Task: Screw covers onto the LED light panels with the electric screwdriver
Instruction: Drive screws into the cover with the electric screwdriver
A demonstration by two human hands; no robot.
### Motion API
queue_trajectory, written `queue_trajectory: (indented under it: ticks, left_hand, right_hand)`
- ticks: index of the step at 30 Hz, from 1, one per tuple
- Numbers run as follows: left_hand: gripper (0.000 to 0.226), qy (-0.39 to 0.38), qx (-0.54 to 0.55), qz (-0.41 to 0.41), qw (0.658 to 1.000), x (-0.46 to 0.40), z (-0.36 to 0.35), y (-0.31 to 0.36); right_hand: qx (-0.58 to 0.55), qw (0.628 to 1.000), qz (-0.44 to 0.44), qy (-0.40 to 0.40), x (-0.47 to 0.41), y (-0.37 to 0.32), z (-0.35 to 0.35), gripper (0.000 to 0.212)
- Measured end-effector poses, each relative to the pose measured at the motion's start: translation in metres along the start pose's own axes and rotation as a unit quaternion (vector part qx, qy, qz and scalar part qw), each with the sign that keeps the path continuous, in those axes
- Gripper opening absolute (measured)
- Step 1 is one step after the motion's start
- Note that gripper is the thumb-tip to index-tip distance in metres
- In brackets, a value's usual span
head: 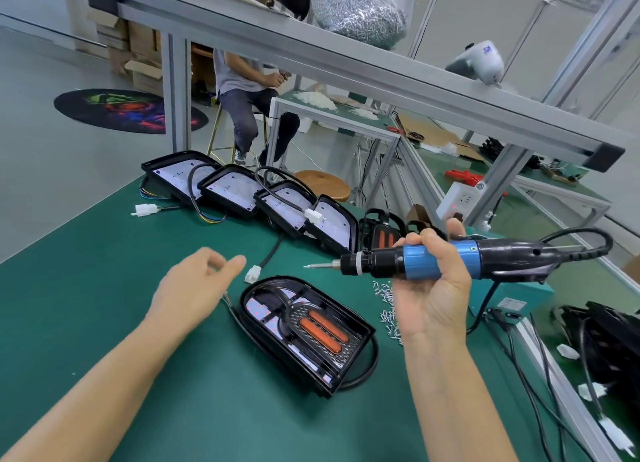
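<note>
- One tool is in hand: the right hand (431, 288), right of centre in the frame, is wrapped round the blue barrel of the electric screwdriver (450, 259), held level above the mat with its bit (317, 266) pointing toward frame left.
- The left hand (194, 285) hovers left of centre, fingers loosely parted, holding nothing.
- Between the hands, lower centre, lies an LED light panel (304, 333) with its cover (323, 328) — orange strips showing — seated in the housing.
- Loose screws (389, 309) lie scattered just right of that panel, under the screwdriver.
- Four uncovered panels (249, 193) lean in a row across the upper middle.
- Risk, as I judge it: nothing pins the panel, so it could twist under the driver — and the bit may slip.
</note>
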State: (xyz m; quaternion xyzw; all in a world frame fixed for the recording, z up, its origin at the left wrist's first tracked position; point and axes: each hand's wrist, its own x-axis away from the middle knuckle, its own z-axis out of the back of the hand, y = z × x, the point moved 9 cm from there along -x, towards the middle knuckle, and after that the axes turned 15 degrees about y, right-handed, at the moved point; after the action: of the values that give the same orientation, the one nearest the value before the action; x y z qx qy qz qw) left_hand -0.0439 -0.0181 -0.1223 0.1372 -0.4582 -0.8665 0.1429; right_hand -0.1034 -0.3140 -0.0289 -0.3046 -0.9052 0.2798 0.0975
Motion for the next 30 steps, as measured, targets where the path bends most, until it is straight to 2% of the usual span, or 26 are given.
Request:
queue_trajectory:
  ticks: [2, 5, 9, 14, 18, 24, 30]
  left_hand:
    - [0.051, -0.077, -0.081, 0.024, 0.993, 0.011, -0.013, -0.009]
    - [0.051, -0.151, -0.013, 0.083, 0.985, 0.028, -0.039, -0.008]
    - [0.031, -0.150, 0.088, 0.124, 0.977, 0.029, -0.058, -0.003]
    - [0.005, -0.135, 0.235, 0.202, 0.941, 0.035, -0.069, -0.008]
    - [0.009, -0.118, 0.282, 0.206, 0.929, 0.038, -0.070, -0.003]
    - [0.016, -0.093, 0.289, 0.158, 0.939, 0.041, -0.064, 0.016]
    - [0.015, -0.075, 0.303, 0.153, 0.937, 0.043, -0.060, 0.020]
  right_hand:
    - [0.016, 1.000, 0.008, 0.005, -0.003, 0.001, 0.002, 0.038]
    - [0.045, 0.999, 0.018, -0.005, -0.004, 0.004, 0.001, 0.036]
    - [0.074, 0.997, 0.023, -0.023, -0.006, 0.008, 0.000, 0.037]
    - [0.112, 0.991, 0.044, -0.056, -0.005, 0.005, -0.003, 0.037]
    - [0.135, 0.988, 0.056, -0.056, -0.006, 0.002, -0.003, 0.037]
    - [0.144, 0.986, 0.059, -0.064, -0.004, 0.000, -0.005, 0.040]
    - [0.152, 0.985, 0.056, -0.065, -0.003, 0.001, -0.006, 0.041]
